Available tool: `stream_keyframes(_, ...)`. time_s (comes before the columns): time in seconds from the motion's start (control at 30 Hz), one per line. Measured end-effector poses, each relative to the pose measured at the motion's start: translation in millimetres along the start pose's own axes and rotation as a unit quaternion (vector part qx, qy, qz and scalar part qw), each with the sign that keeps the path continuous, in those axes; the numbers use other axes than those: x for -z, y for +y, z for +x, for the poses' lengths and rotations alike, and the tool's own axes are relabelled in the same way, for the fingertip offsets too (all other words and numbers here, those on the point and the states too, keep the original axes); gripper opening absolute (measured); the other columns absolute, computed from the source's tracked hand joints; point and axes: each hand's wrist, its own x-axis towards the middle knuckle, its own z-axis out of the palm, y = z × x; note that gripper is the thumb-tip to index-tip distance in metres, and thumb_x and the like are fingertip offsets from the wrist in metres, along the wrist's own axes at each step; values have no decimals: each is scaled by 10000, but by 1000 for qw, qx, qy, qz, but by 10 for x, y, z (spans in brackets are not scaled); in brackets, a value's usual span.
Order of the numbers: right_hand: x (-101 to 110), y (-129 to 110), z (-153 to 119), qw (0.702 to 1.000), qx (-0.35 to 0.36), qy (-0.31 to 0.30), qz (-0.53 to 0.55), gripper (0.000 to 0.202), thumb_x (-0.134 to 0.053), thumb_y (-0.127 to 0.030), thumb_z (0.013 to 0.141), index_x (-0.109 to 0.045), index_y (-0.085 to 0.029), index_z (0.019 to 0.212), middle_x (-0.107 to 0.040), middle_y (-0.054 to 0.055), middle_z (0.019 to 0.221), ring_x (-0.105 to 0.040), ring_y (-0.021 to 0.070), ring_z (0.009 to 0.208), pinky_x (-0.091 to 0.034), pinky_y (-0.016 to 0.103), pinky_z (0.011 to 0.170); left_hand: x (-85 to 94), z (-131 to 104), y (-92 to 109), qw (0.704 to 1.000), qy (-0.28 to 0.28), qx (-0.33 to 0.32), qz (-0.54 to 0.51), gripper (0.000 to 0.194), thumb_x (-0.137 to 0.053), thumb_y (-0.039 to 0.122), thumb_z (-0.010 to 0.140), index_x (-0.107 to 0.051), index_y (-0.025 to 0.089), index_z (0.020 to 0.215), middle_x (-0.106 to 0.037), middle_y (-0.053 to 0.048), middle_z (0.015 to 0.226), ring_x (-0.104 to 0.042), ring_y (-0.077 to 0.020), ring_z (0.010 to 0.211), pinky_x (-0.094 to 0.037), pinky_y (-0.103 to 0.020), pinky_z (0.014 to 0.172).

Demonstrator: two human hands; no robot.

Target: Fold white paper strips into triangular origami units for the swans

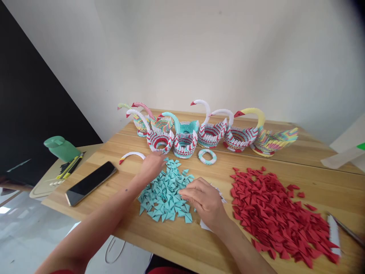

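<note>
Head cam, the one view I've got: I'm looking down on a wooden table [216, 243], its near edge running diag. from mid-L to bottom ctr, w/ pale floor [25, 236] beyond and below; a grey wall [182, 49] bounds the back. For moving, I see wood btwn the phone [91, 183] and the teal pcs [165, 194], more along the near edge, and a lane btwn teal and the heap of red pcs [276, 213] to the R. Back side is tight: a row of paper swans [212, 135], necks up, w/ a teal-and-white ring [207, 156] just in front and a loose curved neck [134, 154], red-tipped, lying nr the L hand. The teal pile, small folded triangles, lies btwn both hands. L hand [154, 166] is at its upper-L edge, fingers reaching forward, blurred; can't tell if it grips anything. R hand [203, 201] is at its R edge, palm down, thumb and fingers drawn narrow; can't tell if a pc is btwn them. White paper [205, 226] shows partly under the R wrist. Re labels: phone screen's dark; a green patch [361, 146] at far R is cut off by the frame, illegible.
</note>
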Motion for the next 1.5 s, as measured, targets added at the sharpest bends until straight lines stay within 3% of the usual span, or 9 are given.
stream_keyframes(0.2, -15, -15, -20, 1000, 0, -11, -20, 168, -556, -189, 959, -713, -225, 1005, -653, 49, 819, -584, 183, 757, -476, 295, 644, -124, 40, 43, 1000, -12, 8, 1, 216, -511, 170, 897, -718, 123, 935, -662, -143, 934, -634, -289, 932, -465, -337, 740)
stream_keyframes(0.43, -16, 35, -31, 993, -32, -78, -80, 429, -571, -281, 959, -509, -236, 1381, -690, 97, 1046, -605, 256, 929, -524, 423, 798, 147, -237, 84, 993, 12, -8, -116, 231, -503, 256, 936, -680, 151, 1042, -679, -108, 1048, -626, -234, 982, -471, -316, 833)
stream_keyframes(0.5, 22, 30, -16, 993, -45, -59, -87, 507, -565, -289, 961, -427, -259, 1448, -660, 114, 1149, -583, 276, 1040, -509, 471, 877, 253, -398, 172, 946, -41, -14, -321, 238, -537, 330, 920, -683, 158, 996, -707, -72, 936, -645, -201, 853, -487, -288, 755)
stream_keyframes(0.57, 68, 8, 4, 997, -41, -31, -66, 480, -556, -281, 966, -447, -281, 1434, -640, 109, 1189, -564, 269, 1101, -502, 470, 915, 344, -541, 280, 860, -123, -25, -495, 243, -588, 378, 884, -695, 165, 932, -711, -44, 830, -641, -178, 769, -489, -272, 714)
stream_keyframes(0.67, 114, -40, 33, 1000, -17, -19, -18, 392, -569, -289, 960, -544, -290, 1352, -656, 85, 1139, -581, 243, 1071, -522, 424, 886, 442, -662, 421, 781, -187, -29, -595, 215, -651, 376, 839, -712, 170, 827, -702, -21, 745, -618, -144, 698, -476, -254, 701)
stream_keyframes(1.07, 79, -50, 22, 1000, -16, 1, 5, 124, -587, -265, 955, -692, -212, 994, -661, 55, 842, -590, 195, 806, -498, 325, 691, 508, -746, 474, 727, -246, -26, -640, 278, -689, 432, 813, -780, 174, 866, -737, -48, 741, -614, -140, 641, -498, -267, 675)
stream_keyframes(1.17, 86, -71, 25, 999, -26, 9, 18, 152, -543, -264, 978, -672, -210, 919, -649, 48, 820, -587, 190, 792, -490, 326, 697, 481, -707, 320, 759, -163, 5, -631, 289, -683, 425, 812, -773, 166, 903, -736, -54, 729, -614, -146, 619, -502, -275, 653)
stream_keyframes(1.33, 74, -117, 39, 999, -16, -3, 37, 257, -450, -272, 1015, -617, -199, 834, -623, 45, 755, -554, 181, 728, -456, 310, 648, 334, -498, 25, 908, 2, 43, -418, 236, -625, 381, 836, -764, 191, 855, -717, -21, 673, -598, -149, 596, -430, -239, 570)
stream_keyframes(1.5, 29, -55, 31, 999, -4, -39, 4, 242, -473, -281, 1010, -611, -203, 828, -640, 44, 767, -558, 179, 734, -454, 307, 651, 180, -253, -27, 992, 15, -12, -128, 245, -517, 281, 909, -756, 224, 912, -771, -53, 868, -674, -220, 802, -423, -267, 674)
